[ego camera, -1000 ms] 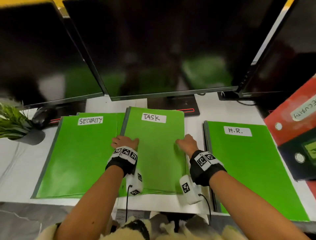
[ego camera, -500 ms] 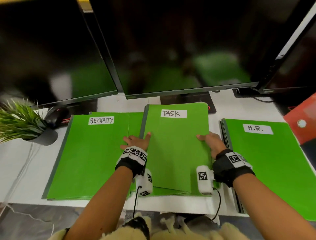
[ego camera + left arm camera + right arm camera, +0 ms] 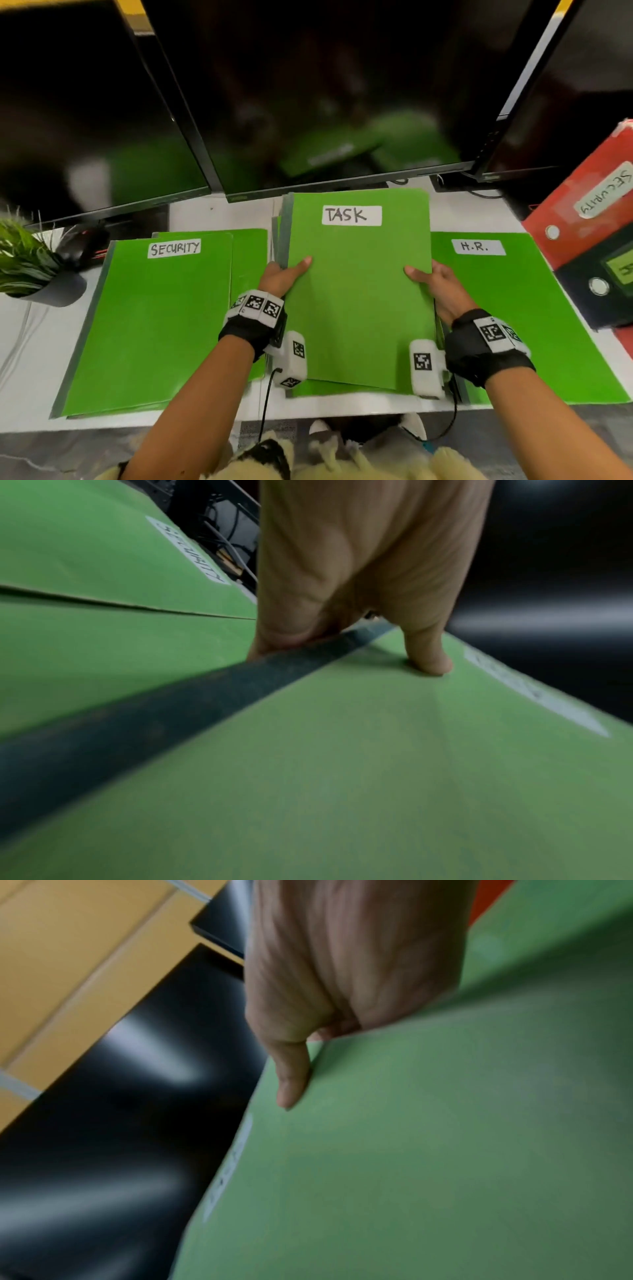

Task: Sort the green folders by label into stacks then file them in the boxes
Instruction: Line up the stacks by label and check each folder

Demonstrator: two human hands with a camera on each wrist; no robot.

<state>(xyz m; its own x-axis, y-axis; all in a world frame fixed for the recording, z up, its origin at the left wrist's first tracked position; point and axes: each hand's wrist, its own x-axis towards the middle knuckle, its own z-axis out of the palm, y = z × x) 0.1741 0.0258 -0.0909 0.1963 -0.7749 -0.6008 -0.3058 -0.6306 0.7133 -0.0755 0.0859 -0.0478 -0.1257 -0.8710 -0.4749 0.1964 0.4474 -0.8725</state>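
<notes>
Desk (image 3: 30, 346) of white laminate carries three stacks of flat green card folders, side by side along its near edge, below a row of dark monitors (image 3: 329, 102) at the far edge. The stack labelled SECURITY (image 3: 154, 325) lies toward the left edge, the stack labelled H.R. (image 3: 534, 308) toward the right. Between them sits the stack labelled TASK (image 3: 356, 294), its long axis running from near edge to far edge, its label at the far end. Its far end looks raised off the desk, though I cannot tell how far.

At the desk's far right corner stands a red box file (image 3: 579, 219) marked SECURITY, with a dark one (image 3: 599, 291) against its near side. Judging by the task, the TASK stack must travel to the right, so the right hand is the nearer to the boxes.

The left hand (image 3: 279, 277) grips the stack's left, spine edge, thumb (image 3: 428, 658) lying on the top cover and fingers hidden beneath. The right hand (image 3: 438, 284) takes the opposite edge the same way, thumb (image 3: 291, 1077) on top, fingers tucked under. Both hands sit about halfway along the long sides, so the load should balance between them.
</notes>
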